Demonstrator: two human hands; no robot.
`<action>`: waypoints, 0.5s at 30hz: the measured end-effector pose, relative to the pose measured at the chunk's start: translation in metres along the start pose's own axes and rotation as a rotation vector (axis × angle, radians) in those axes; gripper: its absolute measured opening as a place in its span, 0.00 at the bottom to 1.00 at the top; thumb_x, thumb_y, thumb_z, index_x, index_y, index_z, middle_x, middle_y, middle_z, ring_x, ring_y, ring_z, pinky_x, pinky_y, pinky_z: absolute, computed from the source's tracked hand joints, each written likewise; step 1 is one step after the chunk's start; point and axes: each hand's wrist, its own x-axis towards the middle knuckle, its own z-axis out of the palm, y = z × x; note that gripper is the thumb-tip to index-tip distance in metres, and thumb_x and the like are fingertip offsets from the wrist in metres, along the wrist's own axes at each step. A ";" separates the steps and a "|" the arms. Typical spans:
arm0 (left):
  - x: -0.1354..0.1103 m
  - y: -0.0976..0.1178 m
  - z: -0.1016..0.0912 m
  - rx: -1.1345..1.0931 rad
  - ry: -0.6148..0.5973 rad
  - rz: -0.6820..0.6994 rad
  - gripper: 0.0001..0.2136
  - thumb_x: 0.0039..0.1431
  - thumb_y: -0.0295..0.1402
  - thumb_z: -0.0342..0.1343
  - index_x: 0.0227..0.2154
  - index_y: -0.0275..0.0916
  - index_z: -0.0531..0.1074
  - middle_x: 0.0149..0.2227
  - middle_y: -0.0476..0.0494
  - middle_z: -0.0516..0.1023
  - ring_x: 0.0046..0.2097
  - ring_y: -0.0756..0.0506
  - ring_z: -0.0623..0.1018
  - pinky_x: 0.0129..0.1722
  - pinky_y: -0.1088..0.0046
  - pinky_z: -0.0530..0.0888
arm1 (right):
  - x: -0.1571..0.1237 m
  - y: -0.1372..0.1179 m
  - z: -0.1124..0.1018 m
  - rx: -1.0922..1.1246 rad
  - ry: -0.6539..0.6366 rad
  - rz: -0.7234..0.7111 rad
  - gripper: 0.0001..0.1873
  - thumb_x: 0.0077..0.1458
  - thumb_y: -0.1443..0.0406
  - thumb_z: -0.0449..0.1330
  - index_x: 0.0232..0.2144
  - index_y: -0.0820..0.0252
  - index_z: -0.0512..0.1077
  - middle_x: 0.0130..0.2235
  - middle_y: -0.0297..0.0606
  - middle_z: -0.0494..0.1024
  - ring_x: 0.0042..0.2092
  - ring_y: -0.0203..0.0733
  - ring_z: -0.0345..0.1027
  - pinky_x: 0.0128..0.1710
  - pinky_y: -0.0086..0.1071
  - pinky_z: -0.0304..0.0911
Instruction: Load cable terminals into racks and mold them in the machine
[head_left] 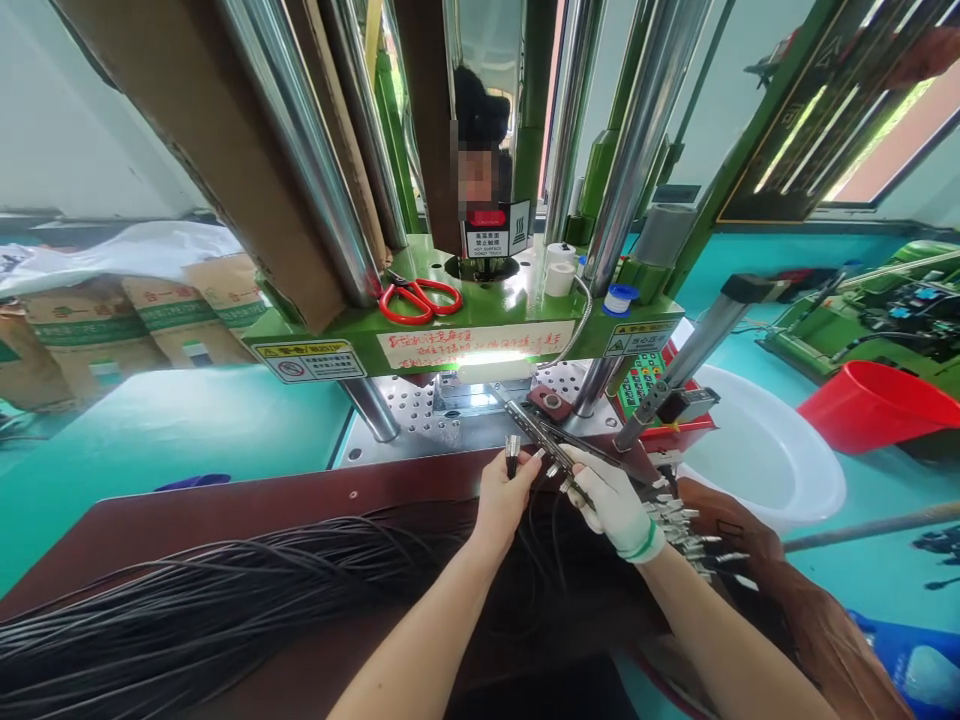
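Now, L hand (506, 500): gripping blk cable plug (512, 452)
R hand (611, 505): white-gloved, clasping metal jig bar (544, 437)
Bench (225, 490): under blk cable bundle (187, 610), in front of green moulding press (495, 310)

A white glove (611, 505) with a green band, red-handled scissors (420, 302)

We find red scissors (418, 301) lying on the green press (517, 300), just beside two white tape rolls (559, 278) and a blue-rimmed roll (619, 298). A co-worker (480, 110) stands beyond the steel columns (637, 150). To the right, we see a white basin (765, 440) touching a red bucket (877, 405); paper sacks (97, 340) sit stacked at left above the teal floor (187, 430).
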 end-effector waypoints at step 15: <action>0.007 -0.002 -0.009 0.012 0.152 0.067 0.14 0.48 0.44 0.54 0.24 0.38 0.62 0.16 0.57 0.60 0.18 0.56 0.59 0.17 0.81 0.54 | 0.000 0.002 0.003 -0.066 0.069 -0.021 0.27 0.54 0.56 0.51 0.51 0.70 0.63 0.21 0.31 0.64 0.17 0.28 0.50 0.13 0.24 0.46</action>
